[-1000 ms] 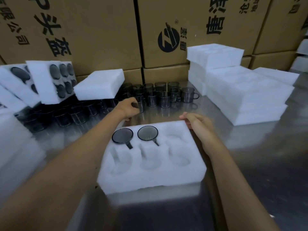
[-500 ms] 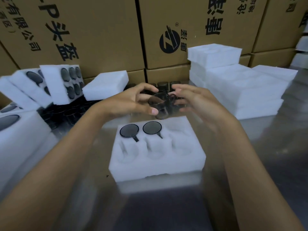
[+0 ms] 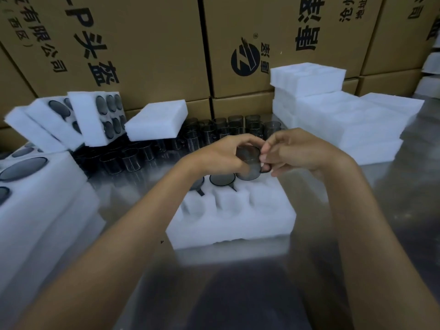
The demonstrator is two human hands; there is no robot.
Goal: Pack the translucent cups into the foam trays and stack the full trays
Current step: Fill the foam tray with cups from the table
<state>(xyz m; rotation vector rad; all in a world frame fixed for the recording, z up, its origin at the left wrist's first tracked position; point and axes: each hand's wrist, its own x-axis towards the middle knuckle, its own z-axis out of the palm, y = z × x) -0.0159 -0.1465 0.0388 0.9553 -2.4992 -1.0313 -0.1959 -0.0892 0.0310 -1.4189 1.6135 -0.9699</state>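
Fingers [image 3: 247,141] of both hands pinch smoky cylindrical cup [image 3: 248,166] above foam tray [image 3: 233,217].

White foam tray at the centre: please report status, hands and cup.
Left hand and right hand both grip one dark translucent cup above white foam tray. Two pockets filled. Nothing in the way.

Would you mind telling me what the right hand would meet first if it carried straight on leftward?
Probably the cup, whose handle the right hand already pinches, then the left hand.
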